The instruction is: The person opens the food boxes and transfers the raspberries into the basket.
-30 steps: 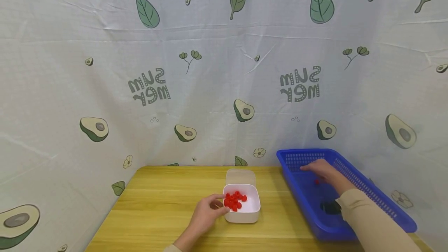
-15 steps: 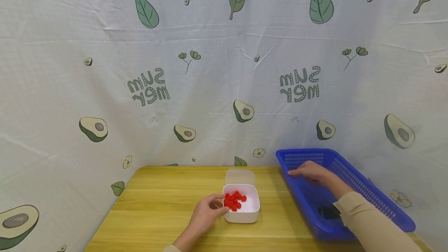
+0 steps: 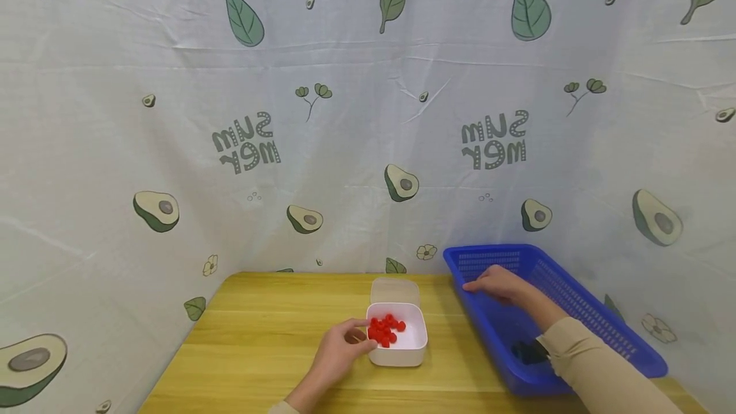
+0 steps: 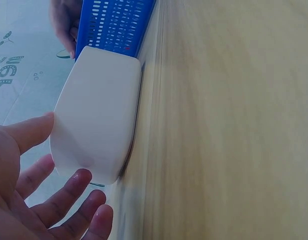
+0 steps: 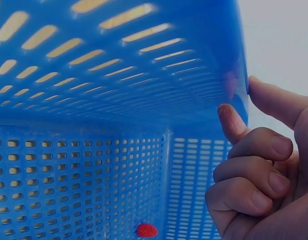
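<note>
My left hand (image 3: 338,348) is beside a small white box (image 3: 397,356). Its thumb and index finger touch the left rim; the other fingers spread loosely, as the left wrist view shows. Several red raspberries (image 3: 382,331) lie inside, mostly toward the left. A pale lid (image 3: 395,291) stands open behind the box. Over at the right, my right hand (image 3: 506,286) pinches the left rim of a blue plastic basket (image 3: 598,312). In the right wrist view the thumb is outside the basket wall, the index finger inside. One raspberry (image 5: 146,230) shows in the basket there.
A dark object (image 3: 529,351) lies in the near part of the basket, partly covered by my sleeve (image 3: 575,350). The yellow wooden table (image 3: 276,331) ends at a printed cloth (image 3: 345,145) hanging behind and at the left.
My right hand has moved left from over the basket's inside to its left rim. The basket has since shifted slightly left. My left hand and the white box have stayed put.
</note>
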{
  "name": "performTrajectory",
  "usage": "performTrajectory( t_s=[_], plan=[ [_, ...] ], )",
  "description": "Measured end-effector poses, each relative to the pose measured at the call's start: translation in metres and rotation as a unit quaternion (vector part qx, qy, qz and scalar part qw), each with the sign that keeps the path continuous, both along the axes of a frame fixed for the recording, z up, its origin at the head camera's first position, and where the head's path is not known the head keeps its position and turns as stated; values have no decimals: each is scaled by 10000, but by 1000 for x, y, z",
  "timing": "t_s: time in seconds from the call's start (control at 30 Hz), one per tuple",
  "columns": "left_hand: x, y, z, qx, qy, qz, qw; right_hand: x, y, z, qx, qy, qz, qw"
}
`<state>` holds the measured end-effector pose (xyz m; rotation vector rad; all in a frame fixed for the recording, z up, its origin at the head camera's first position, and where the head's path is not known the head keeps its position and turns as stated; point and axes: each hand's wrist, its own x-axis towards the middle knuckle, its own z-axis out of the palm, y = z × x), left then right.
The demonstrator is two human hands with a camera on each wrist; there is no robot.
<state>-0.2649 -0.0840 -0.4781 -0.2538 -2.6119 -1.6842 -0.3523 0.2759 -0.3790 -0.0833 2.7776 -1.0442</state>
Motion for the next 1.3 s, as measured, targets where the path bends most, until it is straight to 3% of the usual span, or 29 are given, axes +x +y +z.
performTrajectory(
  t_s=[0.2, 0.47, 0.63, 0.87, 1.17, 1.3],
  plan=[
    [0, 0, 1, 12, -16, -6, 10000, -1, -3, 0, 36, 15, -20, 10000],
    [1, 0, 1, 46, 32, -56, 10000, 5, -11, 15, -164, 19, -570, 9982],
    [1, 0, 2, 41, 105, -57, 9999, 13, -30, 25, -565, 115, -329, 9978],
    [1, 0, 2, 52, 95, -58, 9999, 18, -59, 29, -1109, 83, -137, 9937],
    [1, 1, 2, 104, 16, -48, 9999, 24, -91, 22, -1727, -113, -312, 9844],
    [1, 1, 3, 94, -23, -36, 9999, 27, -102, 17, -2010, -174, -192, 9792]
  ],
)
